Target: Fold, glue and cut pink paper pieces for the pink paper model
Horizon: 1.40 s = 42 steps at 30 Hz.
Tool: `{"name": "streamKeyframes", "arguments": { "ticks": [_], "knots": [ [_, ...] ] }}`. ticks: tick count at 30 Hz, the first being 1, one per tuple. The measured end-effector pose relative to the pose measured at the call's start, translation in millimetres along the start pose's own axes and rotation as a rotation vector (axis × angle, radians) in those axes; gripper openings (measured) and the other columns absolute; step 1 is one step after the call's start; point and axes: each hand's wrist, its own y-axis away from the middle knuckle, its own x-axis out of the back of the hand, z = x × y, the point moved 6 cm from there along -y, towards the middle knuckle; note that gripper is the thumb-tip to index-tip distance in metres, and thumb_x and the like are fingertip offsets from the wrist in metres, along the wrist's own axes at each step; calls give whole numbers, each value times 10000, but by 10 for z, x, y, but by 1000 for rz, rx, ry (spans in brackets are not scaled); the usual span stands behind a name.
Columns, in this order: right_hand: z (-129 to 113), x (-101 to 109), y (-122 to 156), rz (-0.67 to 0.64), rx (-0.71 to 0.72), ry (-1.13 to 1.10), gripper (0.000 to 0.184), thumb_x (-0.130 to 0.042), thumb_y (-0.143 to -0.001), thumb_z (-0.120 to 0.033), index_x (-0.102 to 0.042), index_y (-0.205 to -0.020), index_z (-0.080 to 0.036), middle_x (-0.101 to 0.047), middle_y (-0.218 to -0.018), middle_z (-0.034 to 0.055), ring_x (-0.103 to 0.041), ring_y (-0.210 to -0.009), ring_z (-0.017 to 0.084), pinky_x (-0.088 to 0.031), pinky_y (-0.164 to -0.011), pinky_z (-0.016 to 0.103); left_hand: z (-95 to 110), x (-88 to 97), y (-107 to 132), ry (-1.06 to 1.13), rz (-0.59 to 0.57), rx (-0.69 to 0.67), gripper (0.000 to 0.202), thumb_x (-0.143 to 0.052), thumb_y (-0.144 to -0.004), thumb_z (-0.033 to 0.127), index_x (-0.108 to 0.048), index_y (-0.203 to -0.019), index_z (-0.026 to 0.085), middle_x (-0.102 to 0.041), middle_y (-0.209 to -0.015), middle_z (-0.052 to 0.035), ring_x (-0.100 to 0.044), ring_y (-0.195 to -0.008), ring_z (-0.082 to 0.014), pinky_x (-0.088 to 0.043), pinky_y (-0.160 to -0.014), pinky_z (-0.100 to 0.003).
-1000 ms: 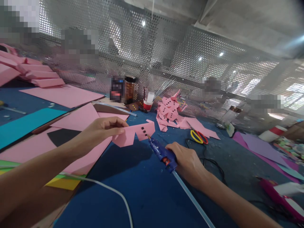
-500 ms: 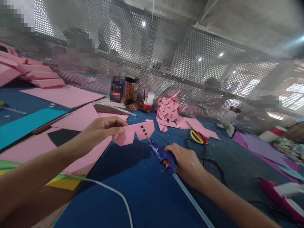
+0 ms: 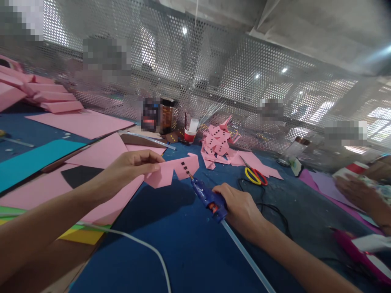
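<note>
My left hand pinches a pink paper cut-out with small black squares and holds it above the blue table. My right hand grips a blue hot glue gun. Its nozzle touches the lower edge of the cut-out, under the black squares. A clear glue stick trails from the back of the gun.
Pink, teal, yellow and black sheets lie at the left. A pile of pink cut-outs, scissors, a red cup and jars stand behind. A white cable crosses the front. Another person's hand rests on purple paper at the right.
My hands, the cut-out and the glue gun have barely shifted. Another person's hand has come into view at the right edge.
</note>
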Motion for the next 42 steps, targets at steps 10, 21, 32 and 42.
{"name": "streamKeyframes", "arguments": {
  "ticks": [10,21,32,42],
  "knots": [
    [17,-4,3,-4,-6,-2,177,-530,-927,-145,-501,-1093,-199,-643,-952,42,-632,-801,181,-444,-670,280,-15,4,-22,-11,-10,-9,201,-636,-858,309,-661,-1007,176,-620,-800,12,-517,-730,-138,-361,-670,-265],
    [-27,-4,1,-10,10,-41,134,-547,-950,-211,-511,-1078,-201,-650,-959,45,-633,-789,169,-448,-661,270,21,-9,7,-12,-6,-5,191,-626,-855,292,-666,-1002,176,-633,-791,8,-534,-721,-142,-373,-668,-273],
    [-5,-5,-4,-18,3,-19,179,-543,-917,-145,-506,-1083,-201,-652,-963,48,-638,-803,175,-462,-669,273,-11,-1,-23,-2,-2,-13,203,-648,-837,316,-667,-988,181,-617,-770,10,-517,-698,-141,-363,-640,-266],
    [-47,90,-12,5,-11,-78,108,-505,-943,-187,-515,-1050,-200,-653,-928,45,-631,-762,172,-449,-654,272,-30,20,-25,-7,17,1,195,-650,-844,318,-664,-987,187,-632,-802,8,-521,-727,-144,-370,-665,-259]
  ]
}}
